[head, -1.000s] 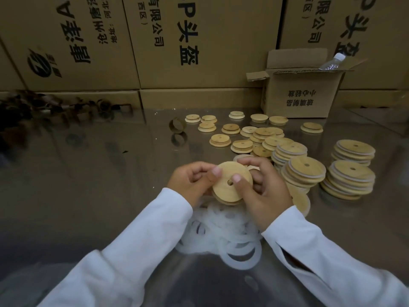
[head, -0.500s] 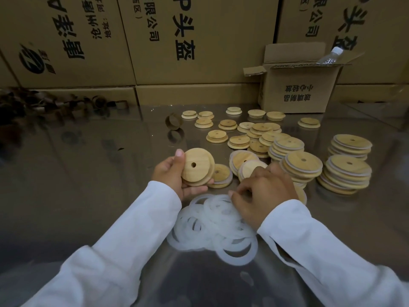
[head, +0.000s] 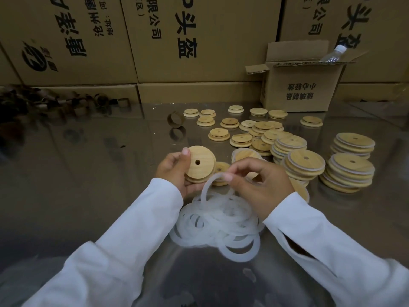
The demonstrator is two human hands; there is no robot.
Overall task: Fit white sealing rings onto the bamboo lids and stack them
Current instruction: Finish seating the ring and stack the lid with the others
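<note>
Toward the desk (head: 88,185) front, left hand (head: 174,173) grips a likely stiff lid (head: 203,171) by its rim; right hand (head: 263,185) pinches a floppy-looking ring (head: 205,189).

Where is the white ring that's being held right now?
Head view, centre: the white ring hangs pinched in the right hand, just above the ring pile and beside the bamboo lid gripped in the left hand.
</note>
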